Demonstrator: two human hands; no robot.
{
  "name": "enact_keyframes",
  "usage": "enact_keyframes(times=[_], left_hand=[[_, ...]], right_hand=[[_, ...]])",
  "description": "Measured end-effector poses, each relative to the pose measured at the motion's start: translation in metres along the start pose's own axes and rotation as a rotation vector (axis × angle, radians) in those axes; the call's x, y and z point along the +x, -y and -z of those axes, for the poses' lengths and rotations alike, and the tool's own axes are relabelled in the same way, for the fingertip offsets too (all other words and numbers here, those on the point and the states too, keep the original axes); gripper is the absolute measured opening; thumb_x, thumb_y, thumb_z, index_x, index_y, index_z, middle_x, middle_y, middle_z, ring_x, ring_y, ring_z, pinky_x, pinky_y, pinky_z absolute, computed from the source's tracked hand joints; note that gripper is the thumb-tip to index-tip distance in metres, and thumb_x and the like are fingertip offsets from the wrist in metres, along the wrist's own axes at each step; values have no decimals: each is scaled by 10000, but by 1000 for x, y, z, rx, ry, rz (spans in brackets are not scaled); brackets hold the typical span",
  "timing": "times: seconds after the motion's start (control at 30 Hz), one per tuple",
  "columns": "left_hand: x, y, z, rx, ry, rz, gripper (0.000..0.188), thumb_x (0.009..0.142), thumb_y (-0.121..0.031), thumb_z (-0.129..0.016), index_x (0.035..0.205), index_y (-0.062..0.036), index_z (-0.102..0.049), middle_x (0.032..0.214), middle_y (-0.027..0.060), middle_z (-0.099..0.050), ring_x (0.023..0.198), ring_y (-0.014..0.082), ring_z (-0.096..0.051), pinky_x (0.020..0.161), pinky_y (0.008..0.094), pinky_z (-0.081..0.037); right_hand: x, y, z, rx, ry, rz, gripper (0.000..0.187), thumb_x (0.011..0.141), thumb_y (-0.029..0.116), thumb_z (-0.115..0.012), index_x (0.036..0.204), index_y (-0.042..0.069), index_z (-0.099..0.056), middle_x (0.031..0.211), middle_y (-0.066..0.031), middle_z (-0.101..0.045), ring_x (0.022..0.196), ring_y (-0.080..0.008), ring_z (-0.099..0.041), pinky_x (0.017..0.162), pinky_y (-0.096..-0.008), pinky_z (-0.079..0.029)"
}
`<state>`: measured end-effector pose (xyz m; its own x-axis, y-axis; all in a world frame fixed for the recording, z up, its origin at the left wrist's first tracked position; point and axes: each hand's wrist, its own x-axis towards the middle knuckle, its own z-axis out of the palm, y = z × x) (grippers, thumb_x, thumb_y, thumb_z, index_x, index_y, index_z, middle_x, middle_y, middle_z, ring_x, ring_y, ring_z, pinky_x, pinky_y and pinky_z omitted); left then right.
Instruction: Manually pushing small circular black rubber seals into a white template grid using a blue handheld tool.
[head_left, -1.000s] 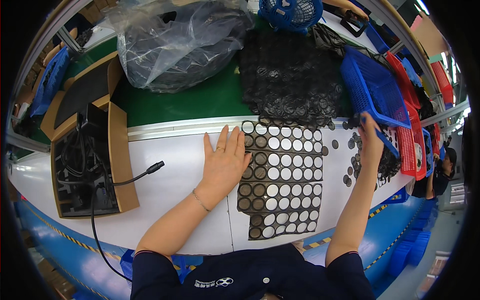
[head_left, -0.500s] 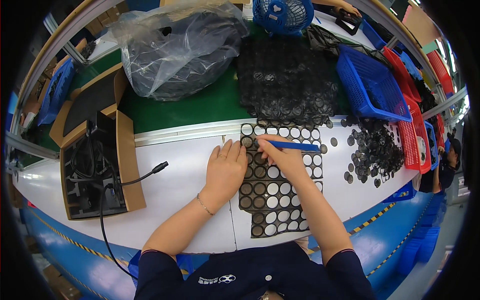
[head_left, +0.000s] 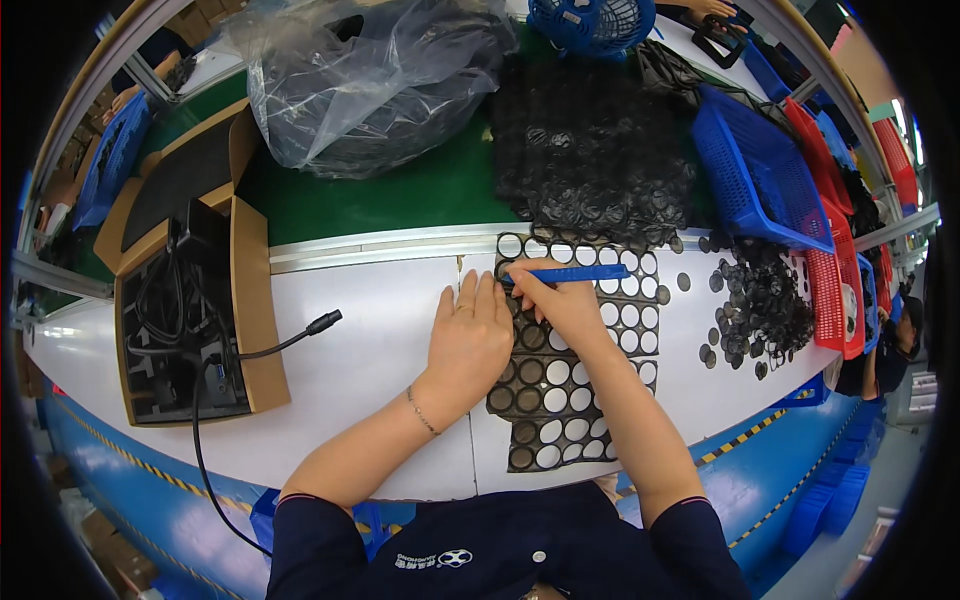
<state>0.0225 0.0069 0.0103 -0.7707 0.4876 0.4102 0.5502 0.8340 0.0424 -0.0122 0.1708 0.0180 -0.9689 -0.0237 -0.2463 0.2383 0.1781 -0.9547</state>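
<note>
Beyond your fingertips lies the white bench (head_left: 370,370), and past it a green belt (head_left: 400,195) carrying a clear plastic bag of dark parts (head_left: 370,80) and a heap of black perforated sheets (head_left: 590,150). Out past your right-hand fingers stand a blue basket (head_left: 760,170) and red baskets (head_left: 850,250), with a loose pile of black discs (head_left: 760,305) on the bench in front of them. Well off to the left of your left-hand fingers sits an open cardboard box (head_left: 185,320) holding black cables, and one black cable (head_left: 260,350) trails out of it toward your thumb.

Directly under your fingers is the black perforated sheet (head_left: 560,350), a grid of round holes lying flat on the bench. Your left hand (head_left: 470,335) rests palm down on its left edge, fingers straight and close together, pinning it. Your right hand (head_left: 560,300) sits just beside those fingers, touching them, its fingers curled tight around a slim blue tool (head_left: 570,273) that lies across the sheet's upper rows, pointing right.
</note>
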Motion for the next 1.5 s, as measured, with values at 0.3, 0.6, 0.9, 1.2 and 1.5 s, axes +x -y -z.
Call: enact_keyframes(times=[0.3,0.6,0.9,1.2,1.5], left_hand=[[0,1,1,22,27,-17,390,843,-99,-603,1165,97,-702,1238,263,-684,1196,386,-649,976,526,-524],[-2,0,0,42,44,-14,391,855,-105,-605,1179,94,-696,1260,261,-675,1210,390,-640,977,560,-513],[0,5,2,64,63,-25,341,927,-147,-614,1195,53,-682,1266,200,-688,1211,337,-653,978,497,-529],[-35,2,32,-25,218,-5,461,953,-213,-643,1359,-2,-591,1422,178,-582,1345,329,-542,1073,538,-448],[-48,-1,28,-56,149,-2,499,910,-167,-664,1383,-30,-584,1468,177,-526,1396,357,-468,1112,617,-367]], right_hand=[[1,-1,-1,-5,1,15,237,958,211,-711,1086,16,-754,808,-31,-712,641,-82,-629,552,-223,-478],[-11,5,2,-965,-319,841,205,853,91,-720,1046,28,-746,1001,-151,-713,985,-328,-673,846,-415,-534],[-50,-26,183,-500,-759,268,303,1006,247,-670,1178,8,-740,1027,-113,-743,912,-187,-686,785,-330,-549],[-46,1,5,109,10,-31,276,989,218,-698,1172,15,-736,893,-35,-712,734,-58,-625,589,-190,-483],[-43,-6,-3,12,40,-13,248,977,209,-703,1156,42,-747,888,-21,-723,724,-63,-629,590,-193,-475]])
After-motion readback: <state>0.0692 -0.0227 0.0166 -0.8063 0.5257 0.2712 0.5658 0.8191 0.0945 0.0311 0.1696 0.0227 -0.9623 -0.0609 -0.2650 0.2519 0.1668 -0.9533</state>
